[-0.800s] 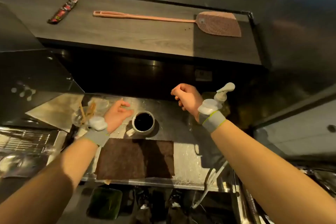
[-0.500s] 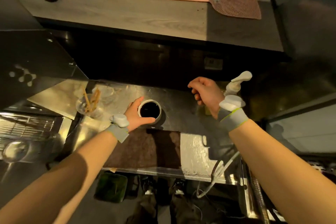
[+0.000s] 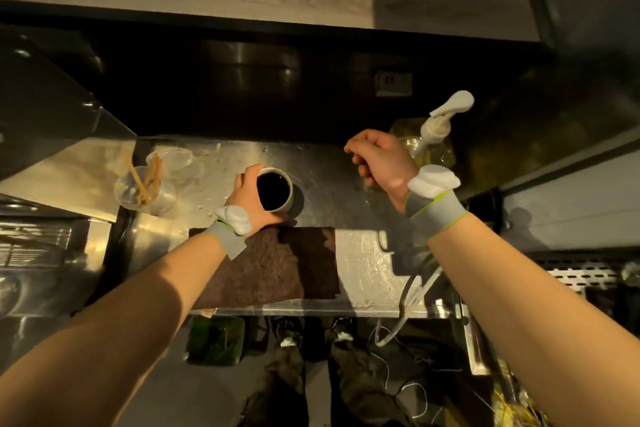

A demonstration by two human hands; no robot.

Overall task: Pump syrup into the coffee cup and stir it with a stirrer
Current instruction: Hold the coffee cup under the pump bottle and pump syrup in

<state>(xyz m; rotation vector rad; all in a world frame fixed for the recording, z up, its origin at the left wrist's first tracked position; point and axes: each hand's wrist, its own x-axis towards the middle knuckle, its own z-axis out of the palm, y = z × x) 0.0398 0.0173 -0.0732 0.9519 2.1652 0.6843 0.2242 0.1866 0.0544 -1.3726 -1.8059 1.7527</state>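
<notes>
**Coffee cup gripped on a steel counter, syrup pump nearby**

A pale round ceramic cup (image 3: 277, 189) filled with dark coffee is seen standing on a scratched stainless-steel counter (image 3: 325, 163), just beyond the far edge of a dark brown rectangular mat (image 3: 270, 263). The cup is wrapped from its left side by the left hand (image 3: 247, 198), with the fingers curled round the far wall and the thumb laid along the near wall. A grey wristband with a white sensor is worn on each wrist.

The right hand (image 3: 379, 158) is held above the counter to the right of the cup, loosely curled into a half-closed fist; nothing is seen in its grasp. Just behind and to the right of it, a clear bottle of yellowish syrup with a white pump head (image 3: 440, 125) is placed at the back of the counter, untouched.

To the left of the cup, a clear plastic tumbler (image 3: 145, 192) holding thin wooden stirrers (image 3: 147, 177) is set on the counter.
</notes>
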